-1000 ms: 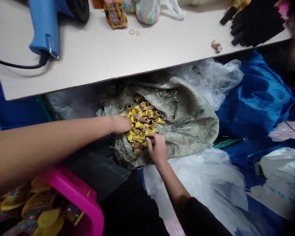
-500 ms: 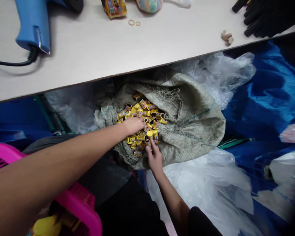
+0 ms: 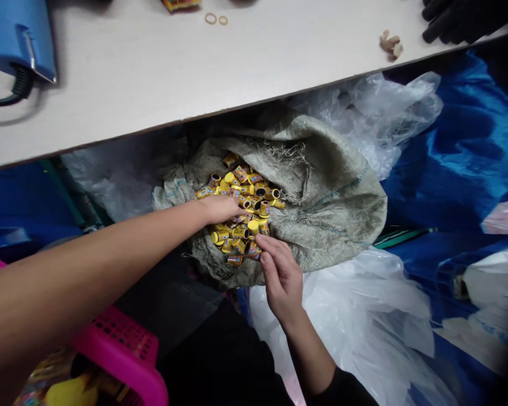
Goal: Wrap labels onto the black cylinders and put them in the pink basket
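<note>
A grey woven sack [image 3: 338, 197] lies open under the table edge, holding a heap of several small yellow containers [image 3: 245, 197] with printed labels. My left hand [image 3: 218, 208] reaches in from the left and rests on the heap, its fingers curled down among the containers. My right hand [image 3: 281, 276] sits at the near rim of the sack, back up, fingers pressed together and bent, tips touching the nearest containers. What lies under its palm is hidden.
A pale tabletop [image 3: 161, 73] overhangs the sack, bearing a blue tool [image 3: 17, 34] with a black cord, two rubber bands [image 3: 215, 19] and a black glove [image 3: 461, 20]. Clear plastic bags [image 3: 364, 316] and blue sheeting [image 3: 452, 163] surround the sack. A pink basket [image 3: 122, 349] sits lower left.
The view has tilted down, so the table items slid up. My right hand has pulled back a little from the heap toward me. My left hand stays on the containers.
</note>
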`<state>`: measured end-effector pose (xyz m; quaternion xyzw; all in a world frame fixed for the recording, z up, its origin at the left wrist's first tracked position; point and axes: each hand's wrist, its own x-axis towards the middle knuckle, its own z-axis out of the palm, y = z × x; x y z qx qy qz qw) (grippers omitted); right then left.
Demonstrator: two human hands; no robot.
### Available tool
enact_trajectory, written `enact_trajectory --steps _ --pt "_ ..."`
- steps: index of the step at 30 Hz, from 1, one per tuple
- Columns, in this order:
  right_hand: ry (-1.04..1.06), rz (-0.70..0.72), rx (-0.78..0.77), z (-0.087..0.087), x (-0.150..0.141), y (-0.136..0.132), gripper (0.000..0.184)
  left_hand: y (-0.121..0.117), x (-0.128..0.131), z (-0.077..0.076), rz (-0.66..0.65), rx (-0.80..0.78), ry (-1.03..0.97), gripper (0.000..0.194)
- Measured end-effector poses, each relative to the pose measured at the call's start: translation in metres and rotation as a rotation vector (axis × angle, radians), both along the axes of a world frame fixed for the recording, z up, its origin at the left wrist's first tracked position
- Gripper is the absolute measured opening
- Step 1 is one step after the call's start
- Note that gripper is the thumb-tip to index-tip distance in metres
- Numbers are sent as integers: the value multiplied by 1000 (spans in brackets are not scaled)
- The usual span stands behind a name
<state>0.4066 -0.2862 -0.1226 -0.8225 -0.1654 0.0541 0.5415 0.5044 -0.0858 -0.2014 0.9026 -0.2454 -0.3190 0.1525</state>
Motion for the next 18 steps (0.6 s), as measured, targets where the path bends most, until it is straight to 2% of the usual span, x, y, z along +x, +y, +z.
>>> enact_trajectory --steps 2,4,7,9,13,15,18 --pt "9 -48 32 -4 -1 0 18 4 2 1 -75 5 14 29" --pt "23 -81 -9 -16 4 0 5 6 2 4 -138 12 15 30" --pt "-13 -22 -249 -45 33 -3 12 4 2 11 -156 9 17 39" --pt "-35 -59 -419 -72 66 -7 17 5 3 14 -19 43 20 40" --pt "7 -172 -534 -123 125 -11 39 19 7 9 400 255 -18 39" --pt "15 -144 -549 -135 134 -10 49 32 10 3 561 384 16 46" --pt "-10 -21 -547 -131 121 -9 39 52 16 -4 735 480 144 44"
